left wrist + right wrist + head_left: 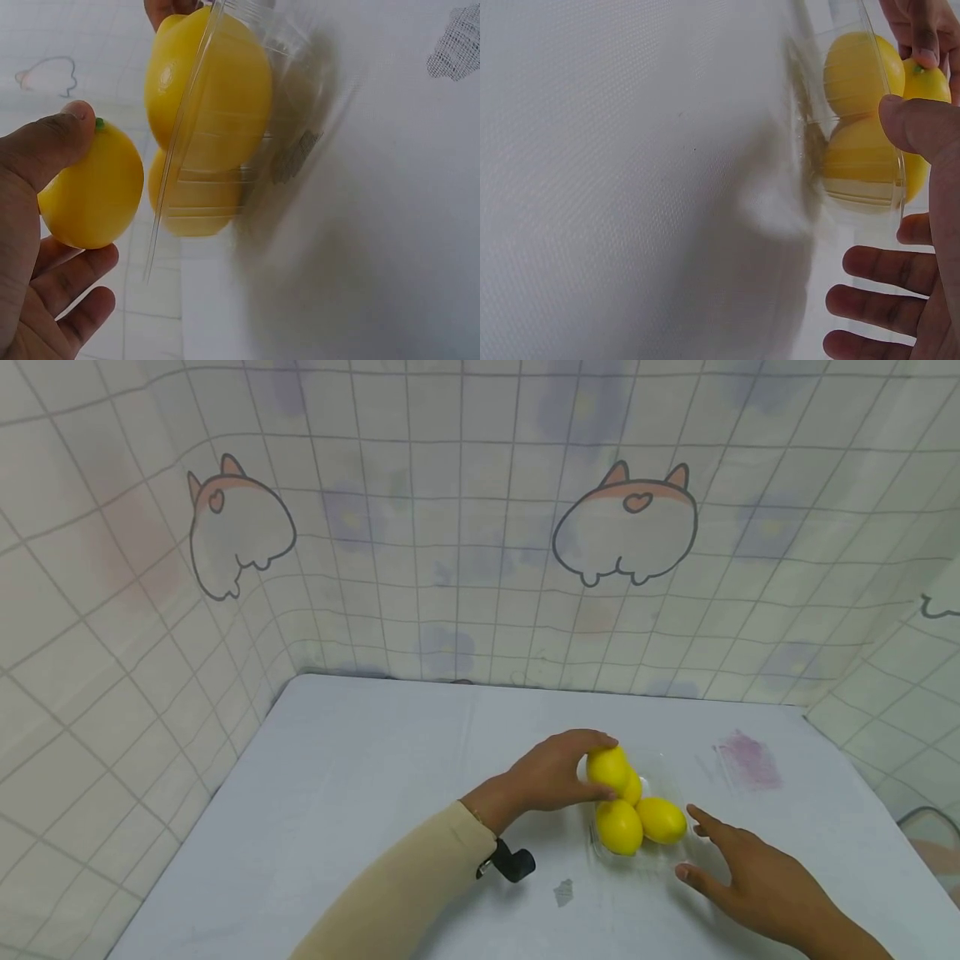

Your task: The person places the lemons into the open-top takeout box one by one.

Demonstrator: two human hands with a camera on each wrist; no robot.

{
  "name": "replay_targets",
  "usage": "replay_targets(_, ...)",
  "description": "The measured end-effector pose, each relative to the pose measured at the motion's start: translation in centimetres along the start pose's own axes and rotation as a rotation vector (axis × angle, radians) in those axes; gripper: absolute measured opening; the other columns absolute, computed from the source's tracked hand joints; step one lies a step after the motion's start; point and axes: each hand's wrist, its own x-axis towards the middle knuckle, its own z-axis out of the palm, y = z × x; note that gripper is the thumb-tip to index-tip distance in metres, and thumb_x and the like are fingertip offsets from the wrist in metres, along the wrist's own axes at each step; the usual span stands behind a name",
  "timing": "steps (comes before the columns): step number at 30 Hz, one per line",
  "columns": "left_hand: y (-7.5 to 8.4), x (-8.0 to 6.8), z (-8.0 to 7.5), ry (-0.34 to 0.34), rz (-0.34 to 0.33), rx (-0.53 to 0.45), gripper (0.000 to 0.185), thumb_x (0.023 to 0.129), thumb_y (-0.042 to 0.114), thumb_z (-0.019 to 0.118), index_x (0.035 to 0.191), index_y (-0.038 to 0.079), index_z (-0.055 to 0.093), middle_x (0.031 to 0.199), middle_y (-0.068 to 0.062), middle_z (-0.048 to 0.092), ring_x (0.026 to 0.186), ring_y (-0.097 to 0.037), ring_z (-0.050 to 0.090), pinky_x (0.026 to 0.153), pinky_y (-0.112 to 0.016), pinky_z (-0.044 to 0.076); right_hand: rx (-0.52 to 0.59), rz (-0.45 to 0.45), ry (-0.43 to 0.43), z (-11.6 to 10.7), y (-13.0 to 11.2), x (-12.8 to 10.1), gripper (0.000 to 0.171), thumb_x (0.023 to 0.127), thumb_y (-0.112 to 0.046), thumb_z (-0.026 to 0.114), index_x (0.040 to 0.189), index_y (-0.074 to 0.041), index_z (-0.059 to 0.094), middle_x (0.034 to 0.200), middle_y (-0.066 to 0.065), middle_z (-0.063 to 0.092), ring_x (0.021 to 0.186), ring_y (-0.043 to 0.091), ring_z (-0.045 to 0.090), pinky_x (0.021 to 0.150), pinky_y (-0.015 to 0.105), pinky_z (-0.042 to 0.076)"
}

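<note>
Left hand (555, 772) grips top lemon (607, 767); right hand (750, 872) fingers spread, holding nothing, beside clear tray (660, 856).

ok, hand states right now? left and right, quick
Left hand: fingers curled round the top lemon, holding it.
Right hand: open, fingers spread beside the clear plastic container, holding nothing.

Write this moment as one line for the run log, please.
left hand: grips top lemon | right hand: open beside clear tray | tray: holds other lemons | surface: white table
</note>
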Motion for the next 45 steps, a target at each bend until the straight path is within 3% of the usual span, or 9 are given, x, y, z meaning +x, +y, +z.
replay_targets(14,1.6,1.5,1.0,-0.035,-0.018,-0.017,0.067,0.091,0.047,0.076,0.15,0.027,0.052,0.152,0.013,0.048,0.14,-0.007,0.042,0.116,-0.029,0.034,0.009,0.003,-0.001,-0.1,0.0,0.0,0.102,0.086,-0.079,0.058,0.156,-0.007,0.04,0.131,0.013,0.066,0.114,0.039,0.062,0.08,0.064,0.055)
replay_targets(27,2.3,3.2,2.0,-0.025,0.011,0.017,0.064,0.093,0.045,0.075,0.149,0.026,0.052,0.15,0.013,0.049,0.136,-0.005,0.044,0.113,-0.024,0.036,0.023,-0.025,0.03,0.0,0.2,-0.3,0.1,0.087,-0.078,0.057,0.157,-0.009,0.04,0.129,0.011,0.067,0.115,0.039,0.062,0.08,0.063,0.055)
replay_targets(35,2.9,4.0,2.8,-0.025,-0.055,0.033,0.064,0.091,0.047,0.077,0.149,0.033,0.053,0.145,0.008,0.047,0.116,-0.006,0.055,0.1,-0.024,0.047,0.021,-0.016,0.028,-0.1,0.2,-0.3,0.1,0.087,-0.078,0.057,0.156,-0.008,0.04,0.129,0.012,0.067,0.114,0.039,0.062,0.078,0.063,0.055)
replay_targets(45,4.0,4.4,3.3,-0.068,-0.081,0.138,0.062,0.096,0.051,0.068,0.152,0.035,0.049,0.146,0.015,0.052,0.125,-0.006,0.054,0.101,-0.024,0.046,0.041,-0.045,0.054,0.1,0.2,-0.5,0.098,0.088,-0.077,0.056,0.156,-0.008,0.041,0.127,0.012,0.068,0.115,0.04,0.063,0.077,0.062,0.056)
